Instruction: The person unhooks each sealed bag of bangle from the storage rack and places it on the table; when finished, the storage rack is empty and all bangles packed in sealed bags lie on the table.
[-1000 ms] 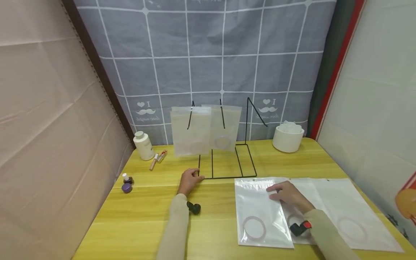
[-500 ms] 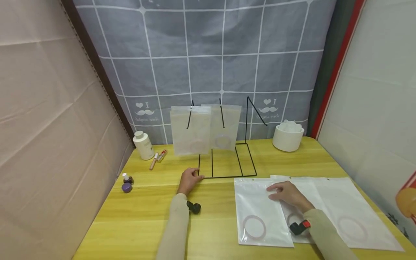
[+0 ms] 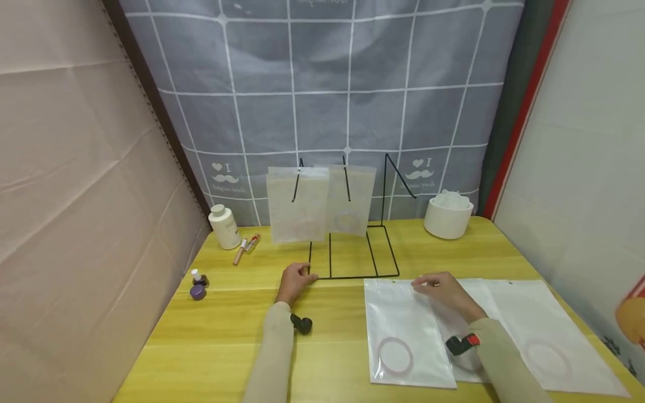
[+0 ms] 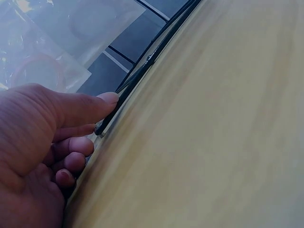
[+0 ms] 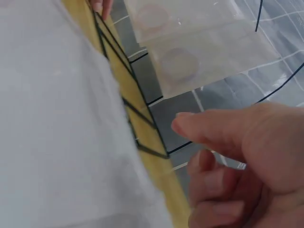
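My left hand [image 3: 294, 282] grips the front left corner of a black wire rack [image 3: 356, 277]. In the left wrist view, the thumb presses on the wire [image 4: 142, 69] and the fingers curl beneath. My right hand [image 3: 448, 291] hovers by the top edge of a white zip bag [image 3: 403, 319] with a pink ring print. In the right wrist view its thumb and half-curled fingers are apart, with nothing between them. More white bags [image 3: 524, 313] lie right of it, partly hidden by my right arm. Similar bags [image 3: 297, 210] hang on the rack's left and middle hooks.
The right hook [image 3: 400, 175] of the rack bears no bag. A white bottle [image 3: 225, 229], two slim tubes [image 3: 241, 252], a small dark bottle [image 3: 199, 278] and a purple jar [image 3: 197, 292] stand or lie left. A white round container [image 3: 448, 215] stands back right.
My right hand has moved slightly up towards the top edge of the front bag, and its fingers have drawn closer together. My left hand stays on the rack's corner.
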Available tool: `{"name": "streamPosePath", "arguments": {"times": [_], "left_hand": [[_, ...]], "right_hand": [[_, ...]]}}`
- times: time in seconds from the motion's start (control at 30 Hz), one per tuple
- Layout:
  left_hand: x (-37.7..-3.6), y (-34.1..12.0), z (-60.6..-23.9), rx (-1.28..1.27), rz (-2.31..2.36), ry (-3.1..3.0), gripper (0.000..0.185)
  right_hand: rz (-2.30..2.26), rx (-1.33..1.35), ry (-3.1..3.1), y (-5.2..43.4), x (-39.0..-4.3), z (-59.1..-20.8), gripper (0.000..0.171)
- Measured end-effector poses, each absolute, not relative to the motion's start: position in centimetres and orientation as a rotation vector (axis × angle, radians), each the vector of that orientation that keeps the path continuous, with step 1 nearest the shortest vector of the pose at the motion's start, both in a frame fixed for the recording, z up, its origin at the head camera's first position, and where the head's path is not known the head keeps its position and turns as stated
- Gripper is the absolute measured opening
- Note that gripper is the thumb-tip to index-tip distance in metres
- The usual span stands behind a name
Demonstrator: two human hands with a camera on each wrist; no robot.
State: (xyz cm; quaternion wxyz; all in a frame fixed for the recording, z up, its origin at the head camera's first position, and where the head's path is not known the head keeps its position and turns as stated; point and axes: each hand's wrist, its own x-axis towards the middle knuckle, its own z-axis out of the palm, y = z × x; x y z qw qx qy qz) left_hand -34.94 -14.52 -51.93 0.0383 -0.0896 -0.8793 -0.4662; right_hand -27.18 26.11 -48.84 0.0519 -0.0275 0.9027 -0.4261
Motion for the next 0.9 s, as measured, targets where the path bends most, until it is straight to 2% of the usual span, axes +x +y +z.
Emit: {"name": "streamPosePath", "arguments": {"times": [0.17,0.53,0.67,0.9], "left_hand": [[-34.8,-15.1,-52.0,-0.233,-1.429,-2.693,0.045],[-35.1,-14.1,-52.5,-0.276,-1.43,-2.689,0.047],[-35.1,-13.8,-52.6,-0.279,-1.438,-2.698,0.047],[-35.1,-13.9,-52.6,-0.258,-1.453,-2.691,0.046]], "right_hand": [[-1.462,-0.172,2.739,24.5,-31.1,-46.9,0.037],[-1.725,-0.586,2.8,21.0,-39.1,-42.3,0.039],[-1.78,-0.693,2.737,19.5,-40.9,-40.6,0.044],[-1.89,-0.719,2.678,17.3,-42.3,-39.2,0.046]]}}
